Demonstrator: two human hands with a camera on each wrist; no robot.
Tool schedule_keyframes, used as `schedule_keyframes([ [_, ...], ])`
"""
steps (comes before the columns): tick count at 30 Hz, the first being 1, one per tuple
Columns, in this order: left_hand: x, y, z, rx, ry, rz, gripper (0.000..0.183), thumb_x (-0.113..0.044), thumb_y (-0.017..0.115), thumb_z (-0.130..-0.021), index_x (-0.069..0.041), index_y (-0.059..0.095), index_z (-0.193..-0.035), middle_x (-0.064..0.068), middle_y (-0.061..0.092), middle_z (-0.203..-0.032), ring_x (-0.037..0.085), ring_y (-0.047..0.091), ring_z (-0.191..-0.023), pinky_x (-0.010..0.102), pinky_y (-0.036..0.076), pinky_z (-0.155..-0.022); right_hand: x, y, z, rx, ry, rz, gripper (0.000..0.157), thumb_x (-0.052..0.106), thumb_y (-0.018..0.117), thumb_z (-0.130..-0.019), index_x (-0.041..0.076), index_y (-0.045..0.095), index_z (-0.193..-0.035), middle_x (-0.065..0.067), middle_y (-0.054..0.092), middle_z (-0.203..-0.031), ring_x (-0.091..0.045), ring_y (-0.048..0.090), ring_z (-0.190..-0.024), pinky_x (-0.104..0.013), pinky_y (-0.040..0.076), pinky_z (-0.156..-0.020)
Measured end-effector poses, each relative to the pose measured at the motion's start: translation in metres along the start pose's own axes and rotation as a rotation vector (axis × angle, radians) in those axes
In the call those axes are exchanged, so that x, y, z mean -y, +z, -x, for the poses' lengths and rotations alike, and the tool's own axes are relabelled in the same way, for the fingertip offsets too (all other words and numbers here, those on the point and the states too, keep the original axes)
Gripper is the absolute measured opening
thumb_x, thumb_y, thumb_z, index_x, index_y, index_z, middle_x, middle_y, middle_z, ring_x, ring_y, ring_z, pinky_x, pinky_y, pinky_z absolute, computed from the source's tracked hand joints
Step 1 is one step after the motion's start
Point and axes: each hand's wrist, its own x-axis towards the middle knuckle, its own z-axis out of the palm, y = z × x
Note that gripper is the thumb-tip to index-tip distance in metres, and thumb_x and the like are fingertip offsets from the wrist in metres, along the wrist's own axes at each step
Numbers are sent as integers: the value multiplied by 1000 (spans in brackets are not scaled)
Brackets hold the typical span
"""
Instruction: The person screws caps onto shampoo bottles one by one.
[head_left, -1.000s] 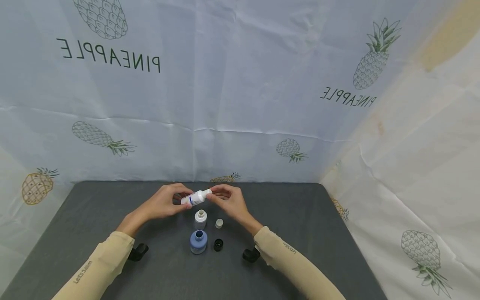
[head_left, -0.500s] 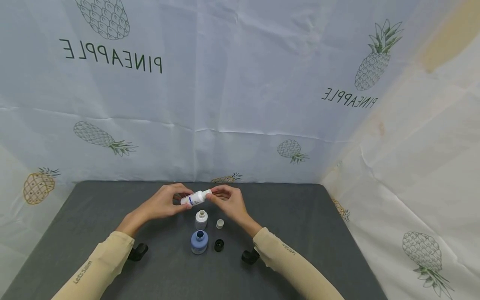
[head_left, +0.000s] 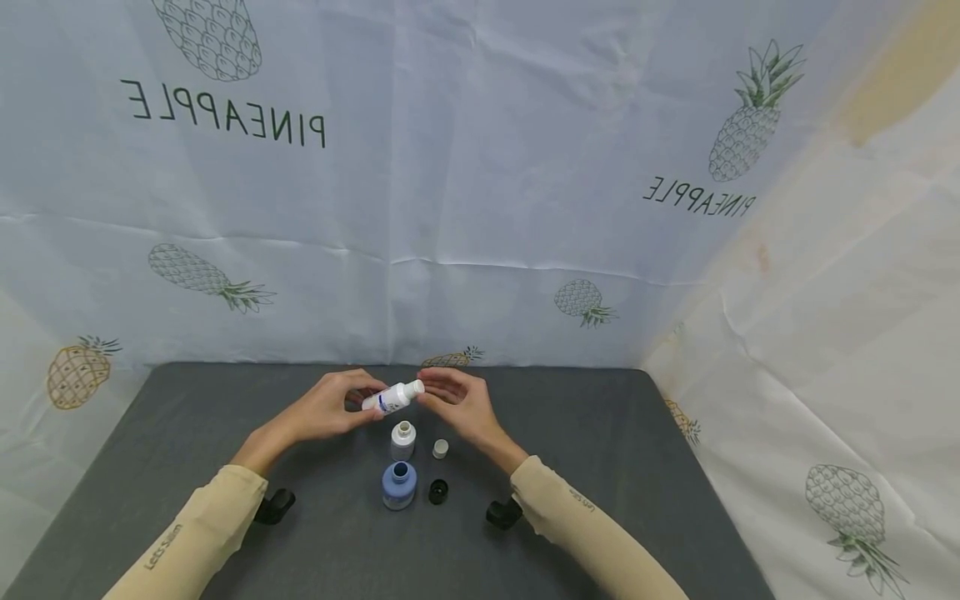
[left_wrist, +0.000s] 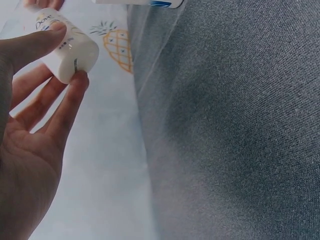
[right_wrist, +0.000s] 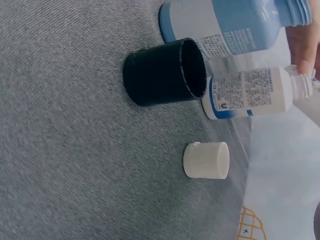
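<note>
Tilted above the table, a small white Dove bottle [head_left: 390, 398] is gripped by my left hand [head_left: 330, 406], its white cap [head_left: 414, 388] pointing to the right. In the left wrist view, thumb and fingers hold the bottle [left_wrist: 75, 52] near its base. My right hand [head_left: 461, 406] is beside the cap, thumb and fingers spread and loosely bent around its end. Below them stands an uncapped white bottle [head_left: 402, 440], with an uncapped blue bottle [head_left: 399, 486] nearer me.
A loose white cap [head_left: 440, 449] and a black cap [head_left: 438, 491] lie right of the standing bottles on the grey table [head_left: 585, 467]. A white pineapple-print curtain [head_left: 480, 192] hangs behind and at the sides.
My right thumb and fingers, which pinched the cap of the held bottle, have loosened and moved slightly off it. My left hand keeps the bottle in nearly the same place.
</note>
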Motion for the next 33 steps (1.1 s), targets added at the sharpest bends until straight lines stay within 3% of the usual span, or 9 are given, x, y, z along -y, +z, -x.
schedule_keyframes([
  [5,-1,-1,0,6,-1,0,37,-13,84,-95,1,76,-127,10,76,-113,23,73,-98,42,69,-86,1,-4,-2,59,-49,34,42,-7,76,-97,-9,67,-138,-34,68,-140,-35,73,-130,-33,60,-110],
  [12,-2,0,0,21,2,1,37,-13,83,-96,1,75,-129,10,75,-113,22,73,-99,40,69,-86,1,-4,-3,108,-16,98,38,1,75,-100,-4,70,-137,-28,72,-138,-31,75,-127,-31,62,-106],
  [17,-2,-1,1,6,-6,5,37,-13,84,-95,0,75,-128,10,75,-113,21,73,-99,44,69,-87,1,-2,-3,80,-11,122,35,1,76,-99,-4,72,-134,-28,75,-131,-18,78,-117,-30,65,-101],
  [24,-2,-1,1,-9,-8,4,37,-13,85,-94,0,76,-128,10,75,-114,21,73,-100,44,69,-87,4,2,-4,18,68,125,31,3,80,-97,-4,74,-127,-27,77,-125,4,76,-102,-28,66,-95],
  [33,-4,1,-1,-10,4,6,37,-12,86,-93,-1,76,-127,7,75,-111,17,72,-97,40,69,-86,3,4,-3,-51,125,134,26,8,82,-97,-3,76,-120,-27,79,-117,-9,80,-98,-25,67,-88],
])
